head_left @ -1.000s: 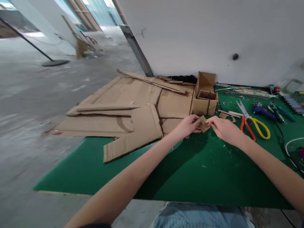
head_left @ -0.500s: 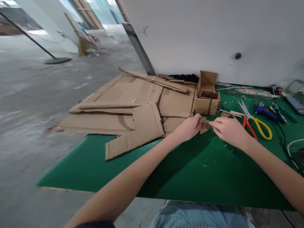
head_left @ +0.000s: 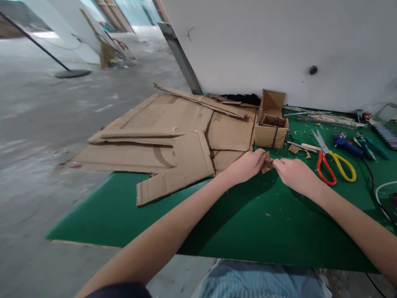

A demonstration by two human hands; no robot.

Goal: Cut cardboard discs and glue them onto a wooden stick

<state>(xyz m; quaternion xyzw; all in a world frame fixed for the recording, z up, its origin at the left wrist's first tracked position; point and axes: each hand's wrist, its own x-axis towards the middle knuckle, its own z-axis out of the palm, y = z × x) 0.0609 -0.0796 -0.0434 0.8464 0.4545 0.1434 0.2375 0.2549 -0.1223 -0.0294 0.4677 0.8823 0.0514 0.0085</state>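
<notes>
Between my two hands, just above the green table, is a small piece of brown cardboard (head_left: 266, 164) with a curved part. My left hand (head_left: 250, 164) pinches it from the left. The fingers of my right hand (head_left: 288, 170) are closed on its right side. A small cardboard box (head_left: 270, 136) with a raised flap stands behind my hands, with a dark band on its front. Scissors (head_left: 331, 157) with one red and one yellow handle lie with their blades apart to the right of my right hand. Cardboard scraps (head_left: 297, 150) lie behind that hand.
Large flat cardboard sheets (head_left: 149, 116) cover the left of the green table (head_left: 235, 231), and a cut L-shaped piece (head_left: 192, 157) lies on top. On the right are a blue glue gun (head_left: 347, 144), pliers (head_left: 366, 149) and a cable (head_left: 374, 182). Thin strips (head_left: 325, 118) lie along the wall.
My right hand has shifted slightly left and its fingers have drawn in on the small cardboard piece. A curved scrap behind it shows more. The view has moved a little.
</notes>
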